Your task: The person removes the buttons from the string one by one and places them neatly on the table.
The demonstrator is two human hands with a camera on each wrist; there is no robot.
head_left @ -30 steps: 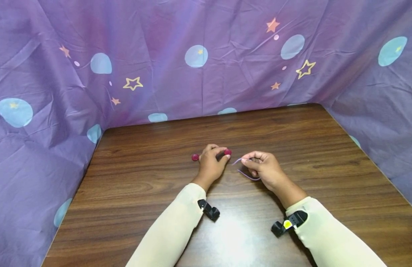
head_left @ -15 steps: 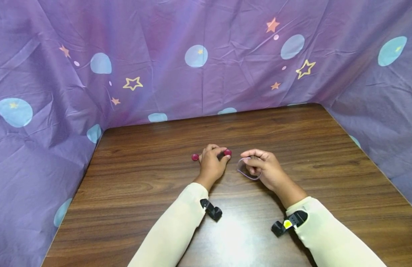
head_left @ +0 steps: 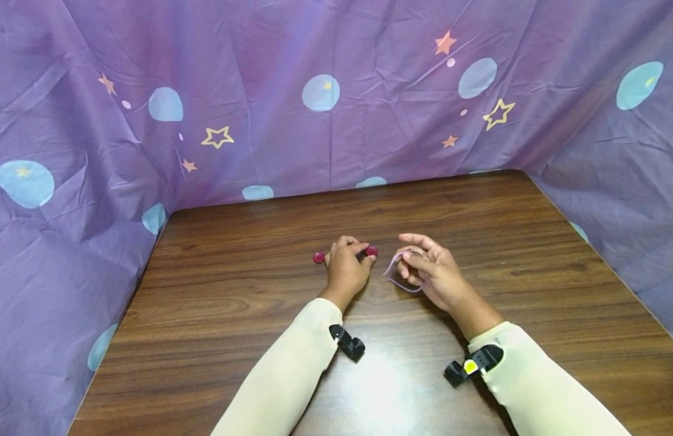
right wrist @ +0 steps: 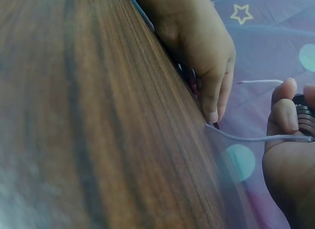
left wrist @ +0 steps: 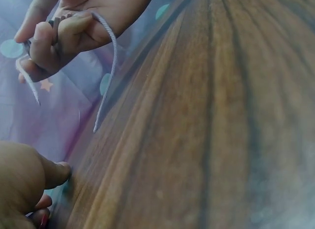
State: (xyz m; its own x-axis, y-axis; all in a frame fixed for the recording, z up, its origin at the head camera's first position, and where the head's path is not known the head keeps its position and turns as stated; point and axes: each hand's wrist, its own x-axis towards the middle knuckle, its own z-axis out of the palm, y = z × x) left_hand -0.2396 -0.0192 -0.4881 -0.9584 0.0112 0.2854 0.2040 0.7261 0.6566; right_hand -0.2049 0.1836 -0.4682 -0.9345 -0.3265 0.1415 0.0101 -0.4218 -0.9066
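Currently, at the desk, left hand pinches a dark-pink disc by thumb and finger; right hand, forefinger extended, grips a purple cord.

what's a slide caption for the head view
Left grip on a magenta disc, right grip on a purple cord, at a table.

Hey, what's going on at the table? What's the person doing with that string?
The person's left hand pinches a dark pink disc on the wooden table, and a second pink disc lies just left of that hand. The right hand holds the purple string, both ends loose. Something dark and ridged is in its fingers too, but I can't tell what.
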